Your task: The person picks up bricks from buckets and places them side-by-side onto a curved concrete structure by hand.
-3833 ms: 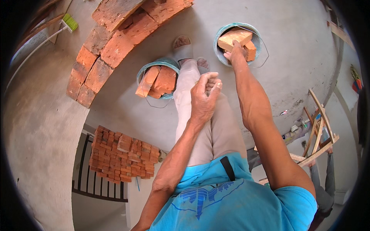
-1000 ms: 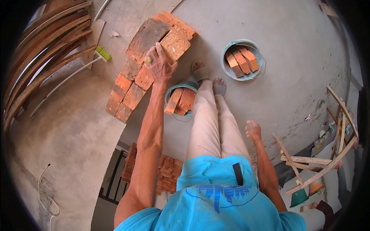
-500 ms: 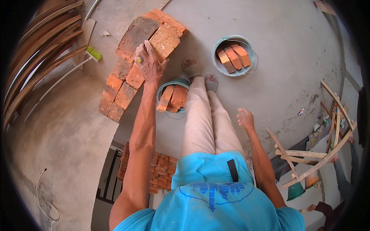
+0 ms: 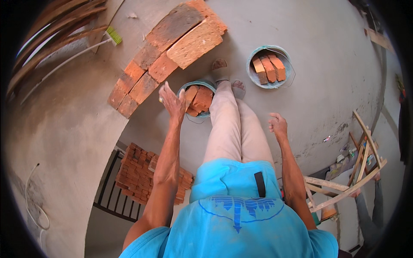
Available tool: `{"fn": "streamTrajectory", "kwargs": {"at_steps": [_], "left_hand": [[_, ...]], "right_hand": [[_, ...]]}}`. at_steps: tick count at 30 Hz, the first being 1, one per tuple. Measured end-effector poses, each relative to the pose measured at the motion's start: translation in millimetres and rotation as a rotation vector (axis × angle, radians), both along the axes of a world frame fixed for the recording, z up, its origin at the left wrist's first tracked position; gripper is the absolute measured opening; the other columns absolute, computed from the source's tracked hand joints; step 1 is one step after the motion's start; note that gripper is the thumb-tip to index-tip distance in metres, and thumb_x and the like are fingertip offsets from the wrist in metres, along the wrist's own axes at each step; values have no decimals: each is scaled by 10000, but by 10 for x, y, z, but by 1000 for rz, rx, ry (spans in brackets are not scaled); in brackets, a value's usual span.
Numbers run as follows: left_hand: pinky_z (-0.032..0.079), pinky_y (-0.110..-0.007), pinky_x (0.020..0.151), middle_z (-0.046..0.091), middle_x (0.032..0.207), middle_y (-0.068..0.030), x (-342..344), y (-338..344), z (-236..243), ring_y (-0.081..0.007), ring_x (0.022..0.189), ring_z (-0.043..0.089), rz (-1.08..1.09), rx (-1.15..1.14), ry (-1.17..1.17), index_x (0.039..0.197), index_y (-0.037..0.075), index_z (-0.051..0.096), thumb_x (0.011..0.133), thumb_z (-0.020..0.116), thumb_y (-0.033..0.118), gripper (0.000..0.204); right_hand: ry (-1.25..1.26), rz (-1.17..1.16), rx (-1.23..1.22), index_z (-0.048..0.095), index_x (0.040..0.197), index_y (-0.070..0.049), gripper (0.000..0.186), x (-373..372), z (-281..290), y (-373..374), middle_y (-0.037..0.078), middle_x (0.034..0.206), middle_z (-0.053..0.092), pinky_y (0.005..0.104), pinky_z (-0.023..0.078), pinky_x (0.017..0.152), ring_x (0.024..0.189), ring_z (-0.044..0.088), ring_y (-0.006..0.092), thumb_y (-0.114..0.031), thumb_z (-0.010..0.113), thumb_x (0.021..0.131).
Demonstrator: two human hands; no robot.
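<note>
1 head-worn fisheye view, straight down past the torso onto legs, concrete slab (image 4: 327,77) and drop below.

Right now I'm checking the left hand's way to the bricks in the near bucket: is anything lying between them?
Nothing visible does. The left hand hangs open just left of the round grey bucket holding orange clay bricks, beside the person's beige-trousered leg. The laid red brick course lies further left, off that path.

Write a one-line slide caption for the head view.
Left hand open above a bucket of bricks, right hand empty beside the leg, brick course ahead.
</note>
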State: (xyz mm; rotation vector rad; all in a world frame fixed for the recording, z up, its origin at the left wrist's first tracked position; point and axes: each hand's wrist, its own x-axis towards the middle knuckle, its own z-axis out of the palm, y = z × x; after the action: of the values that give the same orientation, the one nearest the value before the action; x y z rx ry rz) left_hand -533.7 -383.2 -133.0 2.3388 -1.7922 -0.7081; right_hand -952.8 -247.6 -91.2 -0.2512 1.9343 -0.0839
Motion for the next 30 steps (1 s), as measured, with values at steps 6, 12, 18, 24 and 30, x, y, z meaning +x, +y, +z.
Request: {"fn": "streamTrajectory", "kwargs": {"at_steps": [6, 12, 18, 24, 30], "left_hand": [[426, -471, 1041, 589, 1225, -246, 529, 1027, 138, -389, 1164, 567, 369, 541, 19, 1363, -44, 514, 870, 717, 266, 617], [528, -355, 822, 687, 938, -128, 470, 2038, 305, -227, 886, 662, 719, 471, 336, 1294, -64, 583, 894, 714, 279, 543], [521, -301, 678, 688, 987, -73, -279, 3044, 607, -160, 817, 641, 861, 609, 542, 1285, -6, 577, 949, 652, 271, 442], [553, -344, 753, 699, 1029, -113, -1049, 3602, 926, -204, 907, 682, 1032, 732, 672, 1320, -28, 557, 944, 636, 261, 480], [554, -365, 797, 694, 1057, -138, -1175, 3636, 1155, -226, 936, 681, 1113, 620, 716, 1351, -44, 541, 922, 655, 276, 547]], "right_hand": [[-1, 109, -133, 667, 1195, 8, 373, -239, -41, -269, 74, 816, 678, 274, 513, 497, 587, 599, 118, -93, 559, 852], [-106, 220, -194, 614, 1234, 62, 418, -382, -103, -617, 80, 806, 629, 258, 484, 470, 547, 552, 108, -77, 551, 845], [-184, 405, -259, 604, 1232, 63, 422, -765, -66, -660, 80, 797, 615, 267, 482, 465, 536, 553, 118, -74, 554, 836], [-96, 540, -224, 624, 1170, 39, 378, -1287, -47, -538, 85, 795, 625, 275, 493, 454, 531, 571, 130, -79, 545, 820], [-102, 664, -191, 627, 1155, 36, 378, -1399, -24, -603, 84, 781, 624, 276, 503, 464, 544, 582, 134, -88, 535, 810]]}}
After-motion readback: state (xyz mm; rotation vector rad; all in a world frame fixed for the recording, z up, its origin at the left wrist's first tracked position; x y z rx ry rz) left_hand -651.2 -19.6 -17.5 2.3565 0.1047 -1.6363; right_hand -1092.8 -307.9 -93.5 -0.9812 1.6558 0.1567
